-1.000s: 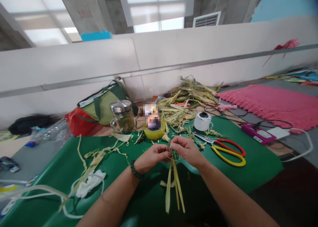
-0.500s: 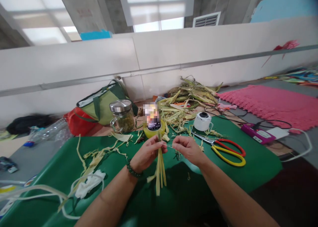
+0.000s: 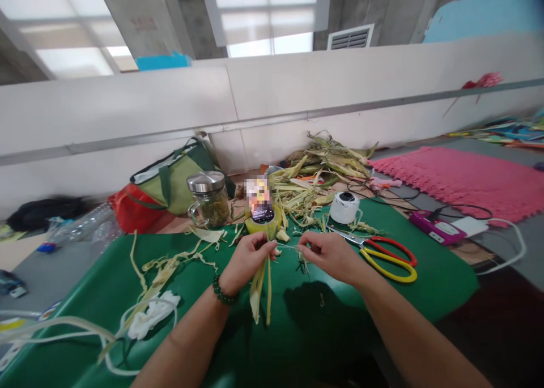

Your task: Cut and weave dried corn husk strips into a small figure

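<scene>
My left hand (image 3: pixel 251 256) is closed on a small bundle of pale corn husk strips (image 3: pixel 257 293), whose lower ends hang down below the fingers. A thin white thread (image 3: pixel 289 246) stretches from the bundle across to my right hand (image 3: pixel 326 255). The thumb and forefinger of that hand pinch the thread. Just beyond my left hand a phone (image 3: pixel 262 212), its screen lit and partly blurred out, leans on a roll of yellow tape (image 3: pixel 260 227). A white thread spool (image 3: pixel 345 208) stands past my right hand, beside open scissors (image 3: pixel 388 258) with red and yellow handles.
Dried corn husks (image 3: pixel 327 156) are heaped at the back. A lidded glass mug (image 3: pixel 208 201) stands left of the phone, near a green bag (image 3: pixel 170 178). White tissue (image 3: pixel 153 314) and husk scraps lie on the green mat (image 3: pixel 195 286). A purple power strip (image 3: pixel 436 229) lies at right.
The hanging husk strips have turned and swung slightly left under my left hand. My right hand has moved slightly right, with the thread still stretched between the hands.
</scene>
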`<state>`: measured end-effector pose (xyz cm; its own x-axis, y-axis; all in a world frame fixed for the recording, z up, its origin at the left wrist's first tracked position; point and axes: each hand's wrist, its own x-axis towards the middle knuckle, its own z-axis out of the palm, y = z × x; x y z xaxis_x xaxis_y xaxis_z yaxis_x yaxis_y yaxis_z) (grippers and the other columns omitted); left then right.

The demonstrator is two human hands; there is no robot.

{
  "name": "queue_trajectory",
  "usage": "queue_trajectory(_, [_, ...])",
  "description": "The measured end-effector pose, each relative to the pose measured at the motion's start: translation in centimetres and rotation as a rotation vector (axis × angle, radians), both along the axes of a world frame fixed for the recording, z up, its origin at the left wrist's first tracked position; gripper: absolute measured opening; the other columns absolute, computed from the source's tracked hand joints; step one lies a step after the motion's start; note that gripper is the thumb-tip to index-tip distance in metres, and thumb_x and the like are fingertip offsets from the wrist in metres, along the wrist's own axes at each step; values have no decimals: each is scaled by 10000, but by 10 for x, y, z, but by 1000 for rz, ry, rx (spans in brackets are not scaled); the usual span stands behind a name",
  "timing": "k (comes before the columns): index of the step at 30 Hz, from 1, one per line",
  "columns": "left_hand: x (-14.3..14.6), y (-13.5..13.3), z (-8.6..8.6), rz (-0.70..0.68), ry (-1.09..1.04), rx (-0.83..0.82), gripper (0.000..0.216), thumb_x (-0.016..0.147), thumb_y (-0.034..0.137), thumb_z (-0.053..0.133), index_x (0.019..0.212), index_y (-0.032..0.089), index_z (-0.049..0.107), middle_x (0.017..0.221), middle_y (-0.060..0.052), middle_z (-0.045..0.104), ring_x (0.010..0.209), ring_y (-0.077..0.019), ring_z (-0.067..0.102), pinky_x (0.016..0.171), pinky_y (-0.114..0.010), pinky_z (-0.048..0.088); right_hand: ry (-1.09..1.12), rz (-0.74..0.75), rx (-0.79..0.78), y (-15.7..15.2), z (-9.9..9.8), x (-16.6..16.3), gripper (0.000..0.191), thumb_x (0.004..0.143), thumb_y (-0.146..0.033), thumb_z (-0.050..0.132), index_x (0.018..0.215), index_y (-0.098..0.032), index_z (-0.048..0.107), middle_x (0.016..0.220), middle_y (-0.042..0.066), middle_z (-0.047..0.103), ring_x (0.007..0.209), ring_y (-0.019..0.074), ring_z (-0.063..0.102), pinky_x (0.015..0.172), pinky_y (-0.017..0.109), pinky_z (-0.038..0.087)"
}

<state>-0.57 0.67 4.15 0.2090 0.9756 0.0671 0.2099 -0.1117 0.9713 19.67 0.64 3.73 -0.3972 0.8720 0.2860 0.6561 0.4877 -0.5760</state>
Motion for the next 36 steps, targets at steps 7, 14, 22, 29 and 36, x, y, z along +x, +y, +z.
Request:
queue_trajectory(7, [-10,3,9,24,-171,-192,203,590,253,773,602,125,615,634,0,648,570,-106,572,589,-228,454,-167,-238,-161,12,7,48,359,855,-483,447,719,-200,620,539,3,560,519,144,513,478,229,275])
queue_trajectory(14, [-8,-1,11,-5,-210,-264,238,527,224,812,566,120,602,705,-12,670,637,-121,598,661,-245,466,24,-385,19,2,8,24,326,851,-352,490,1117,-189,585,1096,97,649,725,183,603,641,288,434])
queue_trajectory(22, [-6,-2,8,-125,-93,-129,290,649,392,729,653,121,624,606,5,616,590,-113,544,599,-232,437,513,211,-467,-4,-9,-43,158,783,-289,580,880,-167,605,721,3,614,572,114,556,519,217,454])
queue_trajectory(29, [-3,3,-8,-108,-11,-129,311,739,439,616,764,132,569,605,-20,631,577,-140,573,591,-260,453,192,96,31,-4,-10,-30,204,850,-195,487,690,-171,612,647,1,595,605,110,523,575,206,352])
queue_trajectory(36, [15,-3,-27,78,143,318,443,672,154,625,1108,185,551,1052,-91,570,985,-224,538,891,-392,418,-95,-19,38,1,-12,-29,161,838,-196,494,766,-191,638,687,19,652,639,143,570,571,220,303])
